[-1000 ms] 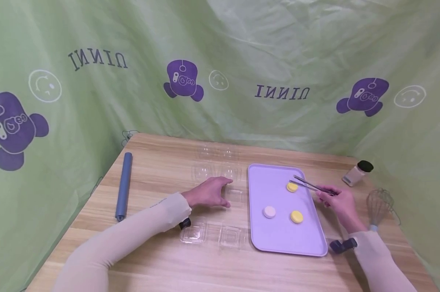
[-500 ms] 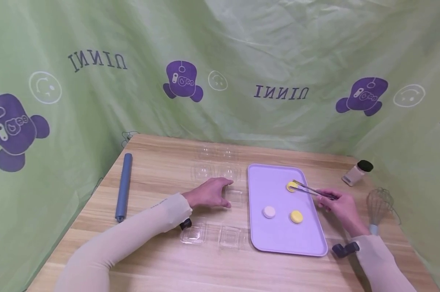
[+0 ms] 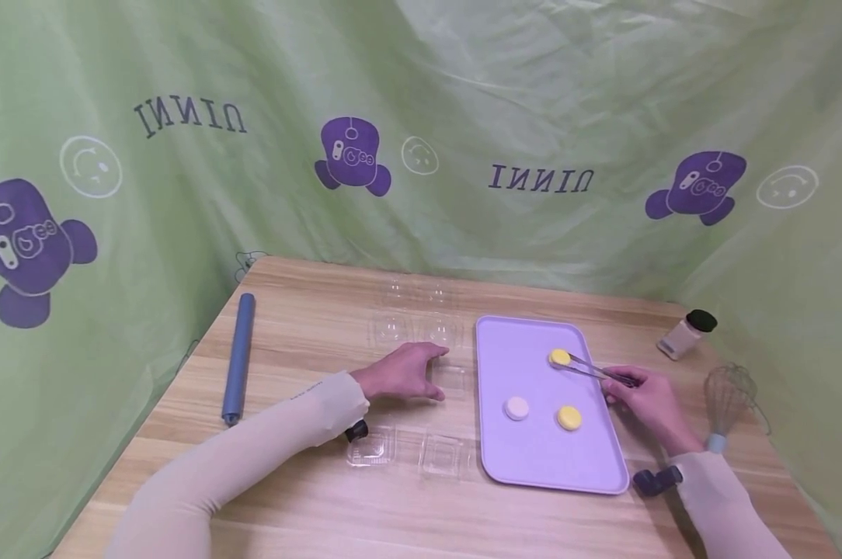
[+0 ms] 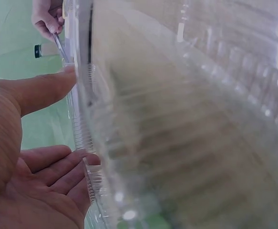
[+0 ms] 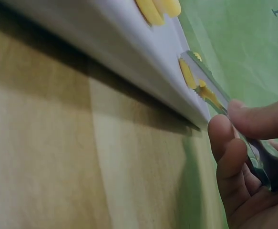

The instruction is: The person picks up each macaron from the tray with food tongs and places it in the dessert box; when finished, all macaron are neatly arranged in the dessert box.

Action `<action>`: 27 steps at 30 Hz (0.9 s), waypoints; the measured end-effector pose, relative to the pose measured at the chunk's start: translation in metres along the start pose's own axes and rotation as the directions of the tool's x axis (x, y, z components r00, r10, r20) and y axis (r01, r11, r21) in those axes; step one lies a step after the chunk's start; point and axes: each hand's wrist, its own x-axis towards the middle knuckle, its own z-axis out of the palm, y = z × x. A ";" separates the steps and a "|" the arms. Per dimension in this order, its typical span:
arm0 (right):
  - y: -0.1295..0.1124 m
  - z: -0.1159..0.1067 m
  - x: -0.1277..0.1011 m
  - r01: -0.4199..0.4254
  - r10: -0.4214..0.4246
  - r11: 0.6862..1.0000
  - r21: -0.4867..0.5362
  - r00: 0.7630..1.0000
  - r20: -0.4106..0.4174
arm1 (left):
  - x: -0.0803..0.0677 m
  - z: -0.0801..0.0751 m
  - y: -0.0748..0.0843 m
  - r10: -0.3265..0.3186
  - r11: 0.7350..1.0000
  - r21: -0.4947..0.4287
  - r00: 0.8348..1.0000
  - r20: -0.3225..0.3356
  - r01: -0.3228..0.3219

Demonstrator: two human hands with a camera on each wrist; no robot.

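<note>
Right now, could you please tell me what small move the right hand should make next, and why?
I'd probably squeeze the slim metal tongs gently around the farther round yellow macaron: the right hand holds the tongs, they reach the macaron, and it appears to sit on the flat purple tray.

A person's two arms, in long pale sleeves (image 3: pixel 316 411), reach in from the near side. The left arm (image 3: pixel 183 485), bent at the elbow, stretches far and rightward. Its left hand (image 3: pixel 401 373) is spread, the left thumb (image 4: pixel 43 90) on the near side, held well apart from nearly straight left fingers (image 4: pixel 57 174). From the near right, the right arm (image 3: pixel 725 501) angles far and leftward; its right hand (image 3: pixel 648 402) makes a pinch grip, right thumb (image 5: pixel 260 119) extended, right fingers (image 5: pixel 231 162) curled. The hands are well apart.
</note>
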 end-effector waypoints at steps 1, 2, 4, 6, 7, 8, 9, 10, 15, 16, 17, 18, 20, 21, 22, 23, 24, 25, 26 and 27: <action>-0.001 0.000 0.000 -0.003 0.003 1.000 0.000 1.000 0.000 | 0.000 0.000 0.000 -0.003 1.000 0.001 1.000 0.001 0.003; -0.001 0.001 0.000 -0.007 0.007 1.000 -0.001 1.000 -0.001 | 0.000 0.000 0.000 -0.006 1.000 0.004 1.000 0.001 0.006; -0.003 0.001 0.001 -0.010 0.010 1.000 -0.005 1.000 -0.005 | 0.000 0.000 0.000 -0.012 1.000 0.006 1.000 0.002 0.012; -0.003 0.002 0.001 -0.022 0.022 1.000 -0.002 1.000 -0.018 | 0.000 0.000 0.000 -0.014 1.000 0.003 1.000 0.000 0.014; -0.003 0.002 0.002 -0.026 0.026 1.000 -0.001 0.999 -0.026 | 0.001 0.000 0.000 -0.014 1.000 -0.001 1.000 -0.002 0.014; -0.004 0.001 0.002 -0.030 0.030 1.000 -0.001 0.999 -0.032 | 0.001 0.000 0.000 -0.013 1.000 -0.004 1.000 -0.005 0.013; -0.004 0.001 0.002 -0.034 0.034 0.999 0.001 0.999 -0.040 | 0.001 0.000 0.000 -0.013 1.000 -0.011 1.000 -0.005 0.013; -0.004 0.001 0.002 -0.040 0.040 0.999 0.004 0.998 -0.048 | 0.001 0.000 0.000 -0.011 1.000 -0.015 1.000 -0.007 0.011; -0.003 0.001 0.002 -0.051 0.051 0.999 0.001 0.996 -0.068 | 0.002 0.002 0.000 -0.012 0.999 -0.033 1.000 -0.004 0.012; -0.003 0.001 0.002 -0.052 0.052 0.999 -0.001 0.996 -0.071 | 0.002 0.002 -0.001 -0.012 0.999 -0.033 1.000 -0.006 0.012; -0.003 0.002 0.002 -0.052 0.051 0.999 -0.003 0.996 -0.074 | 0.002 0.003 -0.001 -0.013 0.999 -0.034 1.000 -0.007 0.013; -0.003 0.002 0.002 -0.051 0.051 0.999 -0.004 0.996 -0.079 | 0.002 0.003 -0.001 -0.014 0.999 -0.037 1.000 -0.008 0.014; -0.003 0.002 0.002 -0.052 0.052 0.999 -0.003 0.995 -0.086 | 0.002 0.002 -0.001 -0.015 0.999 -0.036 1.000 -0.013 0.015; -0.003 0.002 0.002 -0.052 0.051 0.999 -0.004 0.995 -0.088 | 0.002 0.002 -0.001 -0.015 0.999 -0.035 1.000 -0.015 0.014; -0.003 0.003 0.002 -0.052 0.051 0.999 -0.004 0.995 -0.091 | 0.002 0.002 -0.001 -0.015 0.999 -0.035 1.000 -0.016 0.014; -0.003 0.003 0.001 -0.054 0.053 0.999 -0.005 0.994 -0.093 | 0.001 0.002 -0.001 -0.015 0.999 -0.034 1.000 -0.015 0.014; -0.003 0.003 0.001 -0.057 0.056 0.998 -0.006 0.994 -0.094 | 0.001 0.002 0.000 -0.014 0.999 -0.033 1.000 -0.015 0.014; -0.002 0.004 0.001 -0.060 0.059 0.998 -0.007 0.994 -0.096 | 0.001 0.002 0.000 -0.012 0.999 -0.031 1.000 -0.015 0.012; -0.002 0.004 0.001 -0.064 0.063 0.998 -0.006 0.993 -0.099 | 0.001 0.002 0.000 -0.011 1.000 -0.029 1.000 -0.011 0.011; -0.002 0.004 0.000 -0.066 0.065 0.998 -0.005 0.993 -0.099 | 0.001 0.002 0.000 -0.011 1.000 -0.028 1.000 -0.007 0.011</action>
